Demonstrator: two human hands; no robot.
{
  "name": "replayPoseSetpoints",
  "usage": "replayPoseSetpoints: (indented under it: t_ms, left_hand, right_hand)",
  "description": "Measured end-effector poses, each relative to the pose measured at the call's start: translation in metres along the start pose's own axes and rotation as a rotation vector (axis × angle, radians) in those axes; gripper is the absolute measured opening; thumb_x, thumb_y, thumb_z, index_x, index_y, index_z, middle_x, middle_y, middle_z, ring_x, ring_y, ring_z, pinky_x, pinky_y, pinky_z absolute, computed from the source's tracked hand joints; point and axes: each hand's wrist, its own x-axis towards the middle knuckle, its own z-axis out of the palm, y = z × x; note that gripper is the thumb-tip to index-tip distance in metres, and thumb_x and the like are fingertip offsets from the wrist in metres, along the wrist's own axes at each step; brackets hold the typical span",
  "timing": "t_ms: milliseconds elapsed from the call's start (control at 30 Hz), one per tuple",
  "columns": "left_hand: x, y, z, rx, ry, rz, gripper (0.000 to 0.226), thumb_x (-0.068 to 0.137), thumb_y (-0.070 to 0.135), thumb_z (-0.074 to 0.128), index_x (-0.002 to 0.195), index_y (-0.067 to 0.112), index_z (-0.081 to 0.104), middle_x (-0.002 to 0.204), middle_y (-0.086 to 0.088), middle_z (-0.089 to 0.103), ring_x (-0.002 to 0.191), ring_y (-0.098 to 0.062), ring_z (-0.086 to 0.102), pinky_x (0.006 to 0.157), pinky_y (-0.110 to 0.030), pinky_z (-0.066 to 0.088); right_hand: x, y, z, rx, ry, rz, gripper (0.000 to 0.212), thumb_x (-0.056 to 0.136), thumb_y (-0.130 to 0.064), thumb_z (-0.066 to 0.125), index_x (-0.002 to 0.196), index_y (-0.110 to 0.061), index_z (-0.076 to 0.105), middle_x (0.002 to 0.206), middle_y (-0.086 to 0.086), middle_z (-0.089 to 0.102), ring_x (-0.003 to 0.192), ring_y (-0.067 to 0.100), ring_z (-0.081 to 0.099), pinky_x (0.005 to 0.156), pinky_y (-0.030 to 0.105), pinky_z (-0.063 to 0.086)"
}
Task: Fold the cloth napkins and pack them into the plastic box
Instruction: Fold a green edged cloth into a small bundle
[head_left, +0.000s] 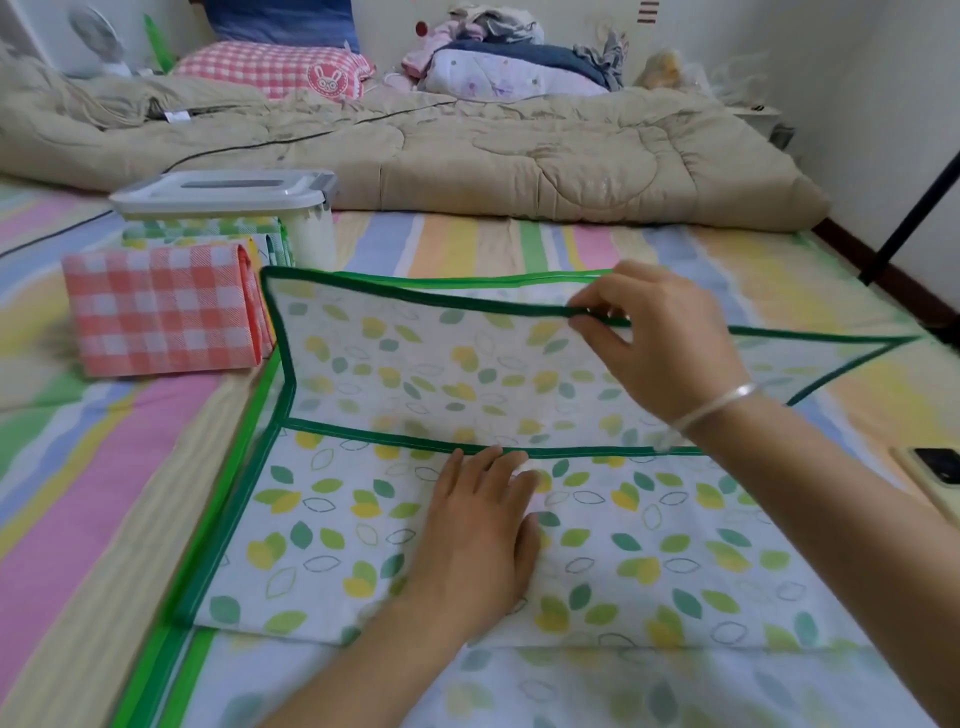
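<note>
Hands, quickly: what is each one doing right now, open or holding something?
Left hand: open, pressing flat on the leaf-print napkin.
Right hand: closed, pinching the napkin's green border and holding that flap up.

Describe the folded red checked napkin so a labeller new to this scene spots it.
On the striped bed, find the lidded plastic box at left. Just in front of it lies the folded red-and-white checked napkin. Its neighbours are both green: a green checked cloth behind, a leaf-print napkin at its right.
</note>
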Motion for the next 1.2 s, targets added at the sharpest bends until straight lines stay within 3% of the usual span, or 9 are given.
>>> replayPoseSetpoints:
  t_ms: [200,267,333,467,533,600,733,900,1200]
  left_hand:
    - [0.002,0.002,-0.004,0.080,0.086,0.030,0.038,0.091,0.030,0.043,0.114,0.016,0.069,0.120,-0.002,0.069,0.117,-0.025,0.062,0.104,-0.051,0.048]
    - [0.003,0.007,-0.014,0.173,0.204,0.102,0.019,0.087,0.023,0.056,0.091,0.015,0.073,0.091,-0.005,0.071,0.088,-0.028,0.068,0.084,-0.043,0.056]
    - [0.003,0.019,-0.031,0.265,0.299,0.200,0.006,0.082,0.016,0.069,0.075,0.015,0.068,0.071,-0.004,0.062,0.065,-0.026,0.060,0.061,-0.035,0.049]
    - [-0.015,0.038,-0.061,0.249,0.465,0.435,0.021,0.087,0.018,0.070,0.068,0.019,0.060,0.061,0.001,0.049,0.053,-0.019,0.049,0.048,-0.031,0.035]
    - [-0.028,0.038,-0.074,0.197,0.466,0.517,0.025,0.088,0.016,0.069,0.065,0.018,0.059,0.061,0.000,0.047,0.053,-0.020,0.045,0.049,-0.030,0.034]
    - [-0.040,0.025,-0.081,0.160,0.385,0.508,0.019,0.090,0.017,0.067,0.071,0.016,0.064,0.068,0.000,0.054,0.060,-0.021,0.050,0.054,-0.033,0.041]
    - [-0.061,-0.019,-0.069,0.026,0.103,0.327,0.031,0.090,0.043,0.060,0.104,0.019,0.075,0.105,0.007,0.071,0.100,-0.015,0.064,0.085,-0.032,0.050]
    - [-0.070,-0.026,-0.070,-0.103,-0.004,0.223,0.042,0.088,0.055,0.058,0.106,0.023,0.078,0.110,0.013,0.073,0.102,-0.005,0.066,0.083,-0.027,0.057]
    - [-0.073,-0.016,-0.069,-0.124,0.045,0.267,0.027,0.088,0.042,0.061,0.096,0.023,0.079,0.100,0.013,0.074,0.096,-0.007,0.066,0.074,-0.029,0.057]
  right_hand:
    - [-0.087,-0.037,-0.028,0.068,-0.002,0.008,0.011,0.081,-0.015,0.077,0.089,-0.018,0.070,0.077,-0.007,0.060,0.069,0.014,0.059,0.058,0.037,0.053]
    - [-0.111,-0.042,-0.023,0.104,0.009,0.043,0.015,0.078,-0.015,0.079,0.087,-0.021,0.068,0.077,-0.010,0.059,0.069,0.012,0.059,0.059,0.036,0.054]
    - [-0.130,-0.044,-0.017,0.151,0.025,0.090,0.017,0.077,-0.015,0.080,0.084,-0.022,0.066,0.077,-0.011,0.060,0.069,0.012,0.060,0.059,0.036,0.054]
    - [-0.154,-0.047,-0.004,0.176,0.029,0.145,0.014,0.077,-0.014,0.077,0.082,-0.023,0.067,0.078,-0.013,0.060,0.072,0.009,0.059,0.060,0.033,0.053]
    - [-0.163,-0.049,0.002,0.129,-0.008,0.124,0.004,0.079,-0.028,0.065,0.082,-0.026,0.067,0.079,-0.014,0.059,0.076,0.008,0.058,0.060,0.030,0.049]
    - [-0.171,-0.048,0.008,0.083,-0.056,0.091,0.016,0.082,-0.037,0.056,0.081,-0.028,0.068,0.081,-0.015,0.061,0.077,0.010,0.058,0.056,0.031,0.049]
    - [-0.181,-0.045,0.015,0.057,-0.097,0.008,0.019,0.084,-0.036,0.057,0.081,-0.026,0.073,0.082,-0.014,0.065,0.077,0.013,0.061,0.051,0.029,0.052]
    - [-0.191,-0.043,0.014,0.053,-0.128,-0.060,0.029,0.088,-0.042,0.053,0.085,-0.024,0.076,0.086,-0.013,0.068,0.079,0.013,0.064,0.051,0.027,0.053]
    - [-0.200,-0.047,0.010,0.028,-0.051,-0.101,0.026,0.088,-0.034,0.055,0.082,-0.020,0.077,0.084,-0.010,0.069,0.075,0.014,0.064,0.057,0.023,0.051]
